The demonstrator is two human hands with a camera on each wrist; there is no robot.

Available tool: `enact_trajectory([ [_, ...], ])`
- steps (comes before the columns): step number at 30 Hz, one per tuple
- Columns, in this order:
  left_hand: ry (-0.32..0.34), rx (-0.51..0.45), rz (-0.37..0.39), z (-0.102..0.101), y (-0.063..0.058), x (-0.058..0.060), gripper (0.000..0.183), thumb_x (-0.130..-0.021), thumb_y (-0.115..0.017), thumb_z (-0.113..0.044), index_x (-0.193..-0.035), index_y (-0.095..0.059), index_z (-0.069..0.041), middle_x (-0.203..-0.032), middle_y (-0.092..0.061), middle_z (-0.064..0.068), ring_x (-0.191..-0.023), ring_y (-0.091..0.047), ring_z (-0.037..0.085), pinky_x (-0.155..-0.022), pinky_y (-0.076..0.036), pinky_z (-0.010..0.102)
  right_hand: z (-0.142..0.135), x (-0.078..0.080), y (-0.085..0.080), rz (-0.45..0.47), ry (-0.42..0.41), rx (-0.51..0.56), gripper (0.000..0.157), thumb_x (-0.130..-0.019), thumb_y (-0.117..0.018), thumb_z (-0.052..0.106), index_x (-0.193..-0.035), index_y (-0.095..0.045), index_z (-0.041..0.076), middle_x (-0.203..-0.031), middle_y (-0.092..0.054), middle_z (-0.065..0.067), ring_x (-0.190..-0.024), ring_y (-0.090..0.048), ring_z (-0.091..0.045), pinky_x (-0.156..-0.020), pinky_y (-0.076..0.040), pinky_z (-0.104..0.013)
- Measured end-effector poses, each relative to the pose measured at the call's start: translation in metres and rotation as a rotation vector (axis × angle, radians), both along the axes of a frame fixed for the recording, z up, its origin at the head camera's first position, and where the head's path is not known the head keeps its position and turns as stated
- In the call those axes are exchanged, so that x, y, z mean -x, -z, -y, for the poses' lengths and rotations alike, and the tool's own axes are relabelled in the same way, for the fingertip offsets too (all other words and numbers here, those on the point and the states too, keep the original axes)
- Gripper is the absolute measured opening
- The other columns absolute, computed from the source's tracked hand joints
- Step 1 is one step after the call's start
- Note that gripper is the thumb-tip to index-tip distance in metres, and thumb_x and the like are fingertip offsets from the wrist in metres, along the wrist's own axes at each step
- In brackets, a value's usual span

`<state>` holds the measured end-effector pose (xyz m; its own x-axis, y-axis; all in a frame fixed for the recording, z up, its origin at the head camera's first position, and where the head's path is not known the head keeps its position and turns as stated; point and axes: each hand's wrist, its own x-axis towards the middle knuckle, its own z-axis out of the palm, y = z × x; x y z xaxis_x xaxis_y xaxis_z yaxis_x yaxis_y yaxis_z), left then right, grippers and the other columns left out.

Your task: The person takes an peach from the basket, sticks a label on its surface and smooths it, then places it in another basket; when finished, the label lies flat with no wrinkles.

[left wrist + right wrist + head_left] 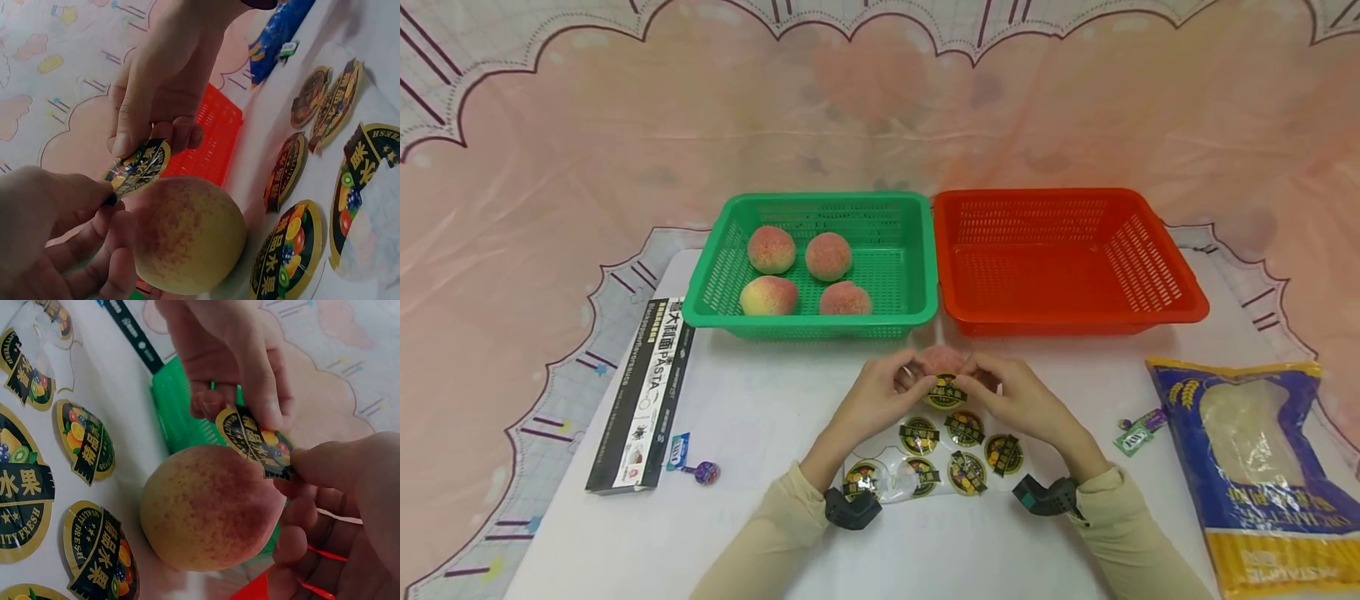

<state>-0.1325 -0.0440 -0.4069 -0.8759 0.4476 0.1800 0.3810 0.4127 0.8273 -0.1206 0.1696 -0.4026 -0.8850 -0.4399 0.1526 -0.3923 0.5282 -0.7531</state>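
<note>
A black-and-gold fruit label sticker (946, 392) is stretched between both hands, just in front of a peach (942, 358) on the table. My left hand (880, 396) pinches one edge of it between thumb and forefinger. The opposite edge is pinched by my right hand (1018, 396). In the right wrist view the label (256, 440) overlaps the upper side of the peach (209, 509). Beneath the wrists lies a clear sheet of similar round stickers (919, 436), printed with fruit pictures and lettering.
Several peaches (771, 250) sit in a green basket (808, 320) at the back left. Beside it stands a red basket (1075, 318). A black pasta box (640, 392) and a lollipop (705, 472) lie left; a blue-and-yellow bag (1262, 500) and green-wrapped candy (1135, 437) lie right.
</note>
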Motion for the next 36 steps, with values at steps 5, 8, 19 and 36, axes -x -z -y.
enact_trajectory([
  [5,-0.052,0.074,-0.047,-0.007,0.002,0.002,0.027,-0.084,-0.059,-0.032,-0.106,-0.051,-0.018,-0.074,-0.058,-0.008,-0.058,-0.053,0.001,-0.052,-0.045,0.017,0.001,0.000,-0.001,-0.051,0.045,-0.071,0.009,-0.086,-0.057,0.028,-0.079,-0.057,0.022,-0.063,-0.050,0.010,-0.059,-0.044,-0.007,-0.052,-0.037,-0.019],
  [8,-0.106,0.119,-0.070,-0.012,0.004,0.003,0.038,-0.083,-0.057,-0.042,-0.113,-0.050,-0.021,-0.069,-0.055,-0.010,-0.054,-0.050,0.001,-0.049,-0.042,0.017,0.003,0.000,0.002,-0.064,0.094,-0.109,0.011,-0.086,-0.057,0.029,-0.077,-0.056,0.022,-0.058,-0.043,0.009,-0.055,-0.040,-0.008,-0.048,-0.032,-0.019],
  [19,-0.165,0.203,-0.093,-0.024,0.010,0.004,0.041,-0.080,-0.057,-0.049,-0.112,-0.057,-0.023,-0.056,-0.047,-0.008,-0.049,-0.043,0.004,-0.043,-0.033,0.018,0.005,-0.007,0.009,-0.061,0.193,-0.139,0.017,-0.086,-0.056,0.033,-0.075,-0.053,0.021,-0.053,-0.038,0.009,-0.050,-0.037,-0.006,-0.046,-0.028,-0.019],
  [36,-0.082,0.005,0.043,-0.014,0.018,0.016,0.031,-0.080,-0.063,-0.037,-0.106,-0.057,-0.021,-0.057,-0.046,-0.004,-0.049,-0.039,0.006,-0.044,-0.031,0.018,0.014,0.000,0.010,0.094,0.105,0.121,0.012,-0.083,-0.053,0.001,-0.073,-0.051,0.008,-0.072,-0.053,-0.002,-0.066,-0.045,-0.009,-0.057,-0.037,-0.019],
])
